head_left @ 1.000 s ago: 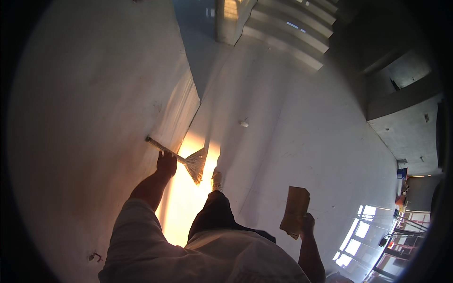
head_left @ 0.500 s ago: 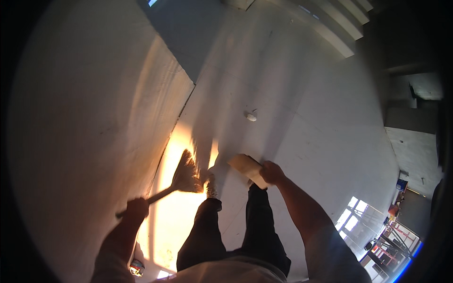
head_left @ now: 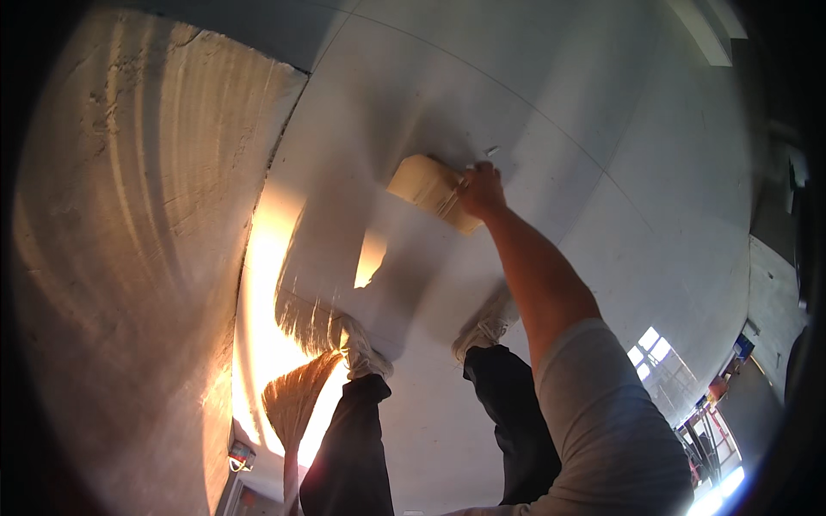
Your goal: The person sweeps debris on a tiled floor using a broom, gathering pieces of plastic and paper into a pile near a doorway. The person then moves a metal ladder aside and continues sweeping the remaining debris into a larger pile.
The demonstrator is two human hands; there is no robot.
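Observation:
My right hand (head_left: 482,191) reaches far forward, low over the grey floor. It is closed on the right edge of a flat tan piece of cardboard (head_left: 428,191). Just past the fingers lies a small whitish scrap (head_left: 491,151), and another pale bit shows against the fingertips; whether they touch it I cannot tell. A brown broom (head_left: 297,397) with frayed bristles stands beside my left leg, its handle running off the lower edge. My left hand is out of view.
A rough plastered wall (head_left: 129,215) rises on the left, meeting the floor along a dark gap. Strong sunlight falls by my left shoe (head_left: 357,348); my right shoe (head_left: 483,334) is apart. A small box with a white wire (head_left: 241,456) sits lower left. Pale steps (head_left: 701,30) show upper right.
My right hand has carried the cardboard forward, away from my feet. The broom has swung back toward my left leg, and my left hand has left the view. My head view has shifted.

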